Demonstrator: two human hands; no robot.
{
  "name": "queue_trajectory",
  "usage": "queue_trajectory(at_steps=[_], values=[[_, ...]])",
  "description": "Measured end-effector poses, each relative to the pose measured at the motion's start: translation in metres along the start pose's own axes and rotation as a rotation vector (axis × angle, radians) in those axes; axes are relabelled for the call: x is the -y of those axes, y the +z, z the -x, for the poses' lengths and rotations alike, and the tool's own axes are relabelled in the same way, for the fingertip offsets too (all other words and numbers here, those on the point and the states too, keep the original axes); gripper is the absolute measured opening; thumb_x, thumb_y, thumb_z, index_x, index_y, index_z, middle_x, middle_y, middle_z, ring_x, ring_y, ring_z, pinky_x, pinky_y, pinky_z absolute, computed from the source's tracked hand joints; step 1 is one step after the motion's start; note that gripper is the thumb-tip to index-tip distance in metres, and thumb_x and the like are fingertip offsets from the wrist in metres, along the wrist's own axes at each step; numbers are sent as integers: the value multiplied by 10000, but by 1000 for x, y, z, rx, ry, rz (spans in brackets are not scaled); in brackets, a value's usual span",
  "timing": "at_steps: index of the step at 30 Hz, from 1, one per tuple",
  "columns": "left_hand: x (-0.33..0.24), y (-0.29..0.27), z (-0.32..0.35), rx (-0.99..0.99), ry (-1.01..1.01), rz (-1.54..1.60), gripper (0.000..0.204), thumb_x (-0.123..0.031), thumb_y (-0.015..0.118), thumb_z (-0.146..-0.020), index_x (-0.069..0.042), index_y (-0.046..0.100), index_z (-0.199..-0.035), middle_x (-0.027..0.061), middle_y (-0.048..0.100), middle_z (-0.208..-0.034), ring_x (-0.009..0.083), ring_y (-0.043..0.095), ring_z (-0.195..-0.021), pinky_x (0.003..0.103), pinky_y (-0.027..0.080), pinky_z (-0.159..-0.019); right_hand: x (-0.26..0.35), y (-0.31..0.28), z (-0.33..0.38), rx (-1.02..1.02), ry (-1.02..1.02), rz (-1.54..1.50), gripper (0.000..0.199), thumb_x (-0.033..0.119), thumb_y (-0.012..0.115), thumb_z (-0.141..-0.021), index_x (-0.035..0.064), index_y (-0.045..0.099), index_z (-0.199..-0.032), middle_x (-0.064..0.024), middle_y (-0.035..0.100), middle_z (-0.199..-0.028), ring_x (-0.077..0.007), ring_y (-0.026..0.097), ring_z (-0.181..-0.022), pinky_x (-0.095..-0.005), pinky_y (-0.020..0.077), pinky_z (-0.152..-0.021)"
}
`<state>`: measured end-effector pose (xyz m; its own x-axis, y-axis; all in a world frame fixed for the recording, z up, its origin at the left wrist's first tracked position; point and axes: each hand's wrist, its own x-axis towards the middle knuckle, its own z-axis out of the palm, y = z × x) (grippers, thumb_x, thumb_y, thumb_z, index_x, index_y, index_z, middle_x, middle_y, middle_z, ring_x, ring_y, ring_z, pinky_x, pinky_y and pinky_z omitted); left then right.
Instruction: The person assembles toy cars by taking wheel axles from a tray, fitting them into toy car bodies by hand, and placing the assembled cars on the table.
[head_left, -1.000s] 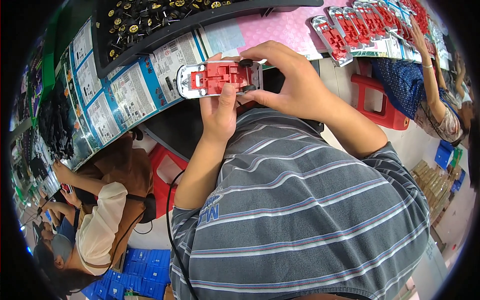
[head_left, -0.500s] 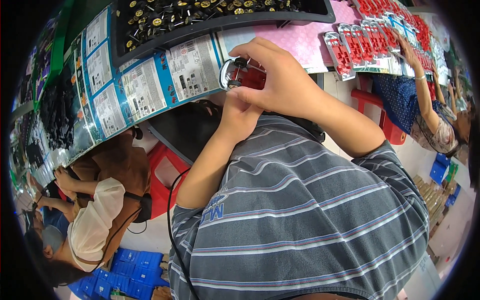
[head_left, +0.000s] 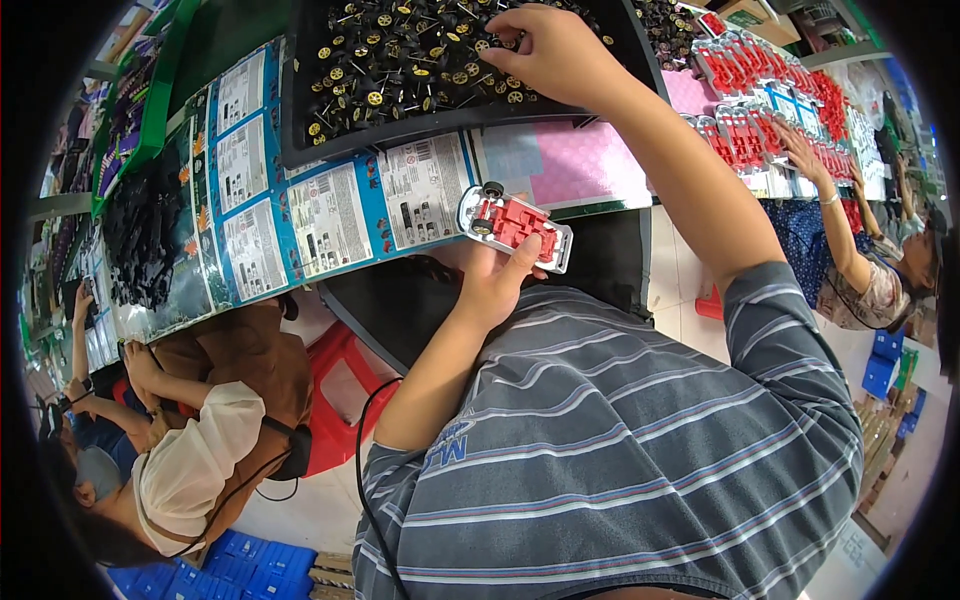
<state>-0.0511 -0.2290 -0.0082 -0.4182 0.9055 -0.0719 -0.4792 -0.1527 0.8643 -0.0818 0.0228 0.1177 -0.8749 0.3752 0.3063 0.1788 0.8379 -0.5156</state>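
My left hand (head_left: pixel 500 285) holds a toy car chassis (head_left: pixel 514 227), white-edged with a red inside and one black wheel pair at its left end, just in front of the table edge. My right hand (head_left: pixel 553 52) reaches far forward into a black tray (head_left: pixel 300 150) filled with several small black wheel-and-axle parts (head_left: pixel 400 55). Its fingers are curled down among the parts; whether they hold one is hidden.
Blue and white printed cards (head_left: pixel 300 215) line the table edge, with a pink sheet (head_left: pixel 590 160) to the right. Rows of red chassis (head_left: pixel 760 110) lie at the far right, where another person (head_left: pixel 850 250) works. A third person (head_left: pixel 190 450) sits at lower left beside a red stool (head_left: pixel 335 395).
My right hand has left the chassis and reached forward into the black tray. My left hand alone now holds the chassis, lower and nearer my body.
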Motion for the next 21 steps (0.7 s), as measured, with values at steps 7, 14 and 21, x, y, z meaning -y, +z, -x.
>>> queue_trajectory(at_steps=[7,14,21], values=[[-3,-4,8,-57,-1,17,621,-279,614,-1040,28,338,-1504,129,606,-1244,146,650,-947,258,575,-700,8,-3,-4,-31,81,-60,181,173,773,-865,39,770,-987,-166,673,-986,-300,669,-874,-372,547,-805],[-2,-5,2,-92,7,81,608,-273,607,-1041,8,338,-1509,113,642,-1160,136,656,-883,267,570,-705,4,1,89,-127,-48,-429,229,163,806,-861,50,760,-1054,-108,653,-1286,-175,692,-849,-288,561,-717],[-16,9,-9,-83,81,105,711,-409,562,-1045,19,277,-1535,177,515,-1398,283,591,-1228,441,502,-1031,33,-1,168,11,73,-434,493,136,859,-736,23,640,-1162,-135,663,-1140,-279,662,-997,-367,545,-846]])
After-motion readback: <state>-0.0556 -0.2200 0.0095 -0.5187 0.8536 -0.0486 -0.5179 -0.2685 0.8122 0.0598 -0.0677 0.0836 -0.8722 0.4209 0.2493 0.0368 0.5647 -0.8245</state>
